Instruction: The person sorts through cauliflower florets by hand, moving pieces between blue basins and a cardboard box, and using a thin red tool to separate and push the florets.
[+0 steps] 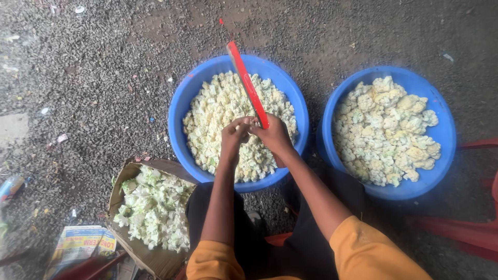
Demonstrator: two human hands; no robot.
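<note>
A red knife [247,83] is gripped at its lower end by the right hand [273,136], the fingers closed around it, with the blade slanting up and away over the bowl. The left hand [234,136] is held just beside the right, its fingers pinched on a small pale cauliflower piece [243,124] set against the blade. Both hands are poised above a blue bowl [192,88] filled with small cauliflower bits. A second blue bowl [441,135], loaded with larger florets, is set to the right on the gravel ground [93,67]. A cardboard box [124,176] of leafy trimmings is placed at lower left, beside a folded newspaper [83,243].
</note>
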